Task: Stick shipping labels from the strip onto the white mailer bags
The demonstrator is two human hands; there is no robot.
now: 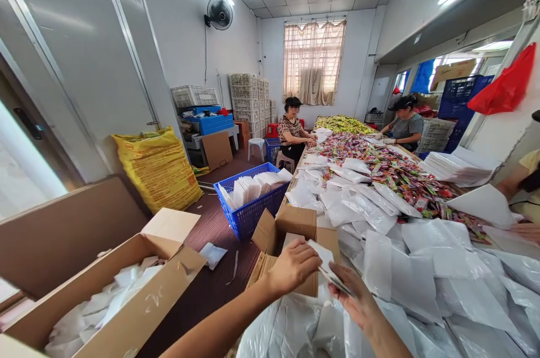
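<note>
My left hand (293,266) is curled closed on a thin white packet (323,255) just above a small open cardboard box (295,231) at the table's near edge. Close to its right, my right hand (352,293) pinches the lower end of the same packet between its fingertips. Both hands hover over a heap of white plastic bags (405,256) that covers the near end of the long table.
A large open carton (126,301) of white packets stands at my lower left. A blue basket (253,200) of packets sits on the floor beside the table. Colourful sweets (392,169) cover the table's middle. Two people sit at the far end; another person's arm (521,178) is at right.
</note>
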